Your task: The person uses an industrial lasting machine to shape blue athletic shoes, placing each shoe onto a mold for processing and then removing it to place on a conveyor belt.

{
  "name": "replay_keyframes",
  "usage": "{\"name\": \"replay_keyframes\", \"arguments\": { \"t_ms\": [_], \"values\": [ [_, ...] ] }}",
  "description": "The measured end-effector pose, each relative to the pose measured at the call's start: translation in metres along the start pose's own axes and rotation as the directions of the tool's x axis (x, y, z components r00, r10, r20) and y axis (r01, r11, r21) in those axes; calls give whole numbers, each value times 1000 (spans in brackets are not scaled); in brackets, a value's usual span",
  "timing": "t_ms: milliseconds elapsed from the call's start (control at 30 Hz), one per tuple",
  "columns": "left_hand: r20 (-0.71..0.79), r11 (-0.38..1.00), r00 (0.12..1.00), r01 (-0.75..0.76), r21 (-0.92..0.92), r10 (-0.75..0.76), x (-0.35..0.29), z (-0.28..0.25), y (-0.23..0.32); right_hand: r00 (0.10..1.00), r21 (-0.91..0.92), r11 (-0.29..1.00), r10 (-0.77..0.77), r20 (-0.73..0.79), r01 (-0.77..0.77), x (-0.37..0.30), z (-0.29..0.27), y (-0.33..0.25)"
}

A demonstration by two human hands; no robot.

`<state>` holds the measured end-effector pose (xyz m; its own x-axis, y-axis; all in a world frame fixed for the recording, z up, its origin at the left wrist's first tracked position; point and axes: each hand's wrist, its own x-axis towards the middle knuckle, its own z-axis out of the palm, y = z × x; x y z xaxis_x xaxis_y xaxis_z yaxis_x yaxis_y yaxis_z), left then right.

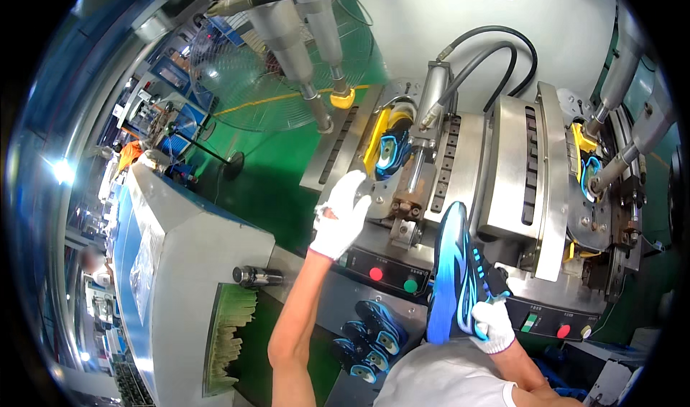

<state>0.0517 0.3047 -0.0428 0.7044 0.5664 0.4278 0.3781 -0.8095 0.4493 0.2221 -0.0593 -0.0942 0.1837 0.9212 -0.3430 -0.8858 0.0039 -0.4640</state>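
My right hand (494,326), in a white knit glove, is closed round the heel end of a sneaker (460,285). This sneaker has a black upper and a sole fading from light to deep blue; its toe points up toward the machine. My left hand (341,216), also gloved, is raised beside the left station of the steel pressing machine (449,170). Its fingers are stretched out, the thumb stands apart, and nothing shows in it. Just beyond it, a black and blue shoe (392,148) sits in the left station by a yellow pad (375,142). Another shoe (591,173) is under the right station's pistons, partly hidden.
Several dark shoes (370,339) rest on a metal ledge below the control panel (388,273) with its red and green buttons. Raised pistons (316,94) hang over the left station. A dark bottle (257,275), a grey cabinet (194,263) and a large fan (280,69) are leftward.
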Motion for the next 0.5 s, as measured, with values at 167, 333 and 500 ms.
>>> {"name": "replay_keyframes", "arguments": {
  "t_ms": [167, 333, 500],
  "values": [
    [17, 995, 996, 89, -38, -89, 80, 81, -71, 989, -201, 979, -53, -138, 25, -12, 32, -16],
    [68, 862, 877, 448, 238, -475, 135, 150, -90, 960, -268, 964, -76, -269, 1, -31, 15, -23],
    [154, 839, 847, 449, 308, -510, 176, 112, -99, 921, -196, 980, -49, -388, -30, -42, -58, 6]
  ]
}}
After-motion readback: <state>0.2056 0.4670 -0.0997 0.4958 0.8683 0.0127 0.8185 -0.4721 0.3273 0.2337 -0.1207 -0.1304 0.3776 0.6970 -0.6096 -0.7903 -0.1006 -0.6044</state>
